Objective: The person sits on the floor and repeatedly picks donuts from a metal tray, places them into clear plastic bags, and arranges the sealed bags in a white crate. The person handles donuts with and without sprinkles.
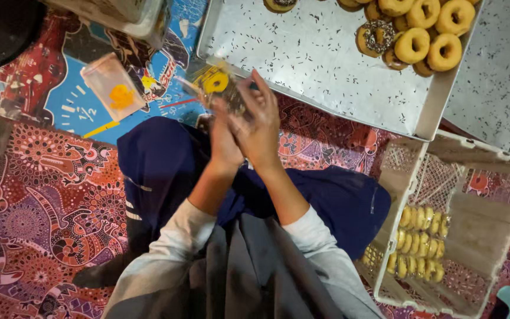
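Both hands met over the lap: the left hand (224, 139) and right hand (260, 121) together grasped a clear bagged doughnut (216, 82), apparently pinching its opening shut. Just beyond the fingertips ran the metal tray (308, 59) edge, bare nearby, doughnuts (420, 32) piled far right. The crate (473, 207) of packed doughnuts sat right of the elbow.

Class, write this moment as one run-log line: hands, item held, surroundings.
left hand + right hand: both on clear packet | metal tray: doughnuts | crate: packed doughnuts
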